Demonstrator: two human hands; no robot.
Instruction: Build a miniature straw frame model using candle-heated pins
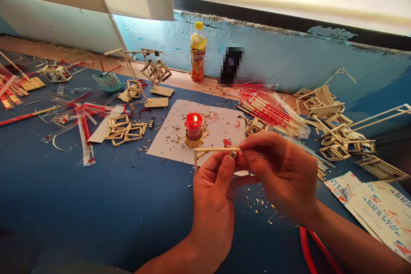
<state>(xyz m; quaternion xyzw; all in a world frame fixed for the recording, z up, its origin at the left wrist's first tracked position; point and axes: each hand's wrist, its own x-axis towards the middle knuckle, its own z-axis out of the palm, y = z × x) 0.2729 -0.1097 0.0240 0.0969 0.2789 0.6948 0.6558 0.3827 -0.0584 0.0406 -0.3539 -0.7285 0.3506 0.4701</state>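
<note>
Two pinches hold: your right hand (285, 171) has the stick frame (218, 150) over the near edge of the paper (160, 147), left hand (213, 192) a dark piece (233, 154) beside it, seemingly mid-fitting, likely needing careful alignment next

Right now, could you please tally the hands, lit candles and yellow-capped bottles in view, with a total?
Hands: 2 (left hand, right hand)
Lit candle: 1
Yellow-capped bottle: 1
Total: 4
</note>
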